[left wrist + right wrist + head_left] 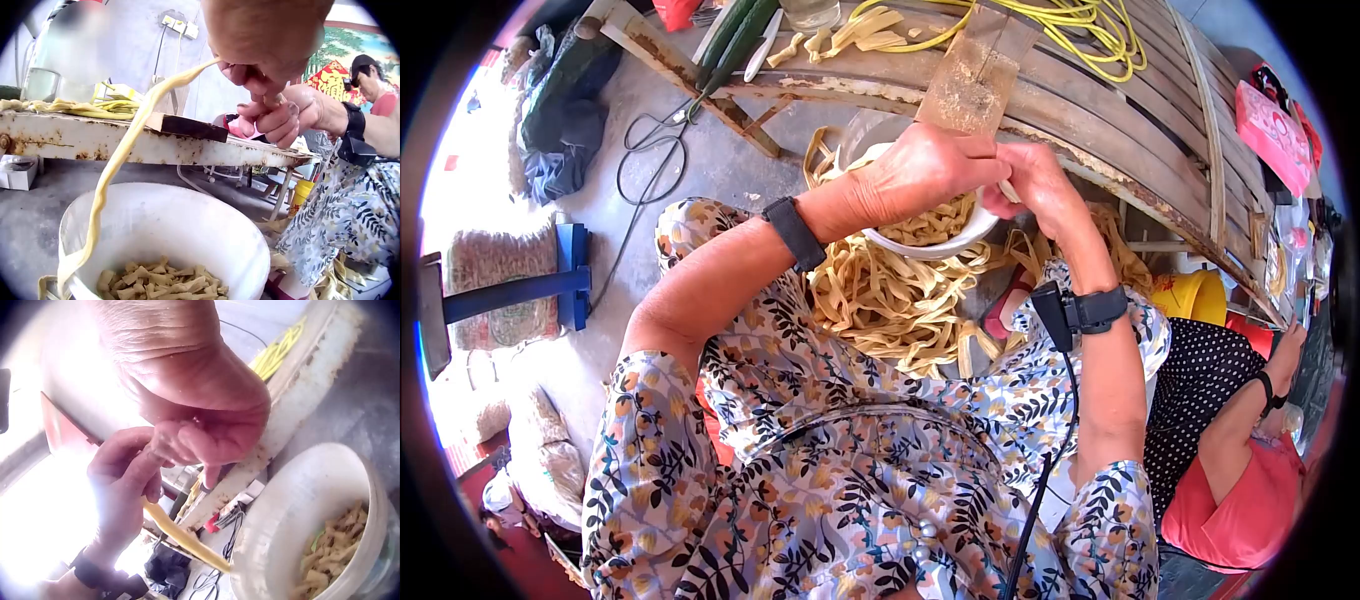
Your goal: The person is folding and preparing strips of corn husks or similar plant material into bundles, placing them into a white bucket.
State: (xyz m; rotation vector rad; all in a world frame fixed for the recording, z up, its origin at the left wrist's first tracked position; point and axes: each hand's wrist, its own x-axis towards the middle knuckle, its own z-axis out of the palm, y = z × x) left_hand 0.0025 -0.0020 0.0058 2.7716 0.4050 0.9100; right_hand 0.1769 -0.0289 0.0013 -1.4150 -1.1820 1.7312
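My left hand (988, 160) pinches the upper end of a long yellow strip (119, 162), which hangs down over the rim of a white bowl (962, 240). My right hand (1015, 186) is right beside it with curled fingers, gripping a small white tool whose kind I cannot tell. In the left wrist view the left hand (250, 75) is at the top and the right hand (275, 119) just below it. From the right wrist, the right hand (200, 450) meets the left hand (147, 469) on the strip (181, 536). Short cut pieces (162, 284) lie in the bowl (281, 519).
A heap of uncut yellow strips (890, 300) lies on my lap under the bowl. Ahead runs a slatted wooden bench (1100, 110) with a yellow cord (1090, 30). A yellow bucket (1195, 295) and a seated person (1220, 430) are at my right.
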